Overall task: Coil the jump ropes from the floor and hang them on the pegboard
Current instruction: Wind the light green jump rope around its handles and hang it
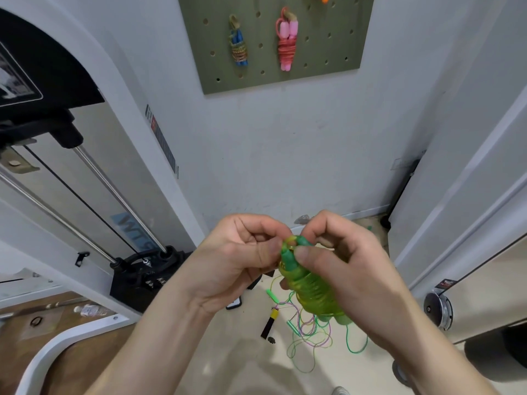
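I hold a green jump rope (312, 292) at chest height, its cord wound tightly round its handles into a bundle. My right hand (342, 260) grips the bundle, thumb pressed on the handle tops. My left hand (242, 258) pinches the top end of the bundle beside it. On the wall ahead hangs the olive pegboard (328, 67), with a coiled blue jump rope (238, 42) and a coiled pink jump rope (286, 41) hanging on it, and an orange item at its top edge. A loose green and pink rope (309, 334) lies tangled on the floor below my hands.
A cable gym machine (94, 178) with steel rods and a black weight stack fills the left. A black and yellow handle (269, 322) lies on the floor. White door panels (462, 166) stand at the right. A plastic bottle (91, 310) lies on the wooden floor at left.
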### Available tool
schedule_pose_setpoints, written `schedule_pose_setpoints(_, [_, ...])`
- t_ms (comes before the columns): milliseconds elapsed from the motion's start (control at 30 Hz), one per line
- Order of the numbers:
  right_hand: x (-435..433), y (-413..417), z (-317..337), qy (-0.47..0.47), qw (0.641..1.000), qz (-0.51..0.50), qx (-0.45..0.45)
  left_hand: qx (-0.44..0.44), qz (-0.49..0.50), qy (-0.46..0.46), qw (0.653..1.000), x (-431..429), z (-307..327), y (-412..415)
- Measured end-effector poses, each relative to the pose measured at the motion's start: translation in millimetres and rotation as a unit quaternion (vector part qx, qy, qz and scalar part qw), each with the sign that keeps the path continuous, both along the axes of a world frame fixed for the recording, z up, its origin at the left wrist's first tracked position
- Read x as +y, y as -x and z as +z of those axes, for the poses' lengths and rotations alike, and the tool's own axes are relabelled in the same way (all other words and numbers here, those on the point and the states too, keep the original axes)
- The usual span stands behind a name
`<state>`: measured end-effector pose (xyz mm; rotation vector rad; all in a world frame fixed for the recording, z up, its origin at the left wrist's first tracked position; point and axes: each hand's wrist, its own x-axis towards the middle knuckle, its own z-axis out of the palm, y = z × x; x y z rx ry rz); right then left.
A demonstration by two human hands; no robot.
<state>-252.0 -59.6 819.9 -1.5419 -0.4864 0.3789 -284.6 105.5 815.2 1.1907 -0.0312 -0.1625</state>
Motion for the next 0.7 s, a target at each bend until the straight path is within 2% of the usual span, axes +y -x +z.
schedule_pose_setpoints(133, [-3,1,2,-0.016,0.998,0.002,0.057,-0.013,0.008,-0.003,1.0,-6,0,1])
schedule_pose_setpoints(267, [-5,-2,8,-0.032,0.997,0.023,0.069,-0.03,-0.016,-0.008,0.999,-8,6,3])
schedule_pose_setpoints(433, [-7,-7,6,0.0,1.0,0.017,0.021,0.017,0.064,-0.086,0.994,-20,4,-1])
schedule_pose_setpoints(567, [-11,-8,2,0.024,0.999,-0.023,-0.022,-0.001,0.167,-0.134,0.977,-31,1,1])
schedule_pose_setpoints(700, [-8,-10,-2,0.016,0.998,-0.056,-0.029,-0.008,0.162,-0.159,0.974,-32,-1,5])
